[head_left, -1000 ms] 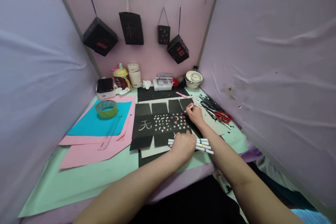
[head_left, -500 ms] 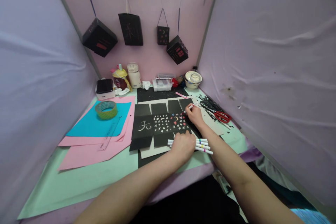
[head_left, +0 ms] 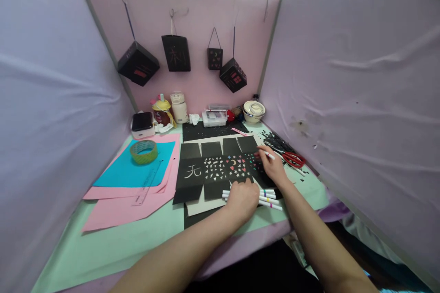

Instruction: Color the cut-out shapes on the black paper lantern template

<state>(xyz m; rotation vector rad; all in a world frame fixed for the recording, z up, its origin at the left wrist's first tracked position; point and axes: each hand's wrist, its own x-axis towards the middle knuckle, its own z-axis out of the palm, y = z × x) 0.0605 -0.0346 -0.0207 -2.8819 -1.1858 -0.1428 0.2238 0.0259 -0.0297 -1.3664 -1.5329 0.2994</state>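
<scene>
On the pale-green cloth-covered surface (head_left: 92,249), black cut-out paper (head_left: 225,168) is spread. Slim white markers (head_left: 270,200) are gripped in both hands (head_left: 243,199).

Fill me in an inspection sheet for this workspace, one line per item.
Surface: pale green cloth, partly covered by pink sheets and a blue sheet.
Job's things: black card with cut-out shapes, unfolded.
Clutter: black scraps near red-handled scissors; tape roll; clear ruler.
Hands: left hand closed around marker bundle; right hand holds single marker near the card's right end.
Cables: nothing seen.
Surroundings: pink back panel, purple side panels, four black boxes hung on cords.
</scene>
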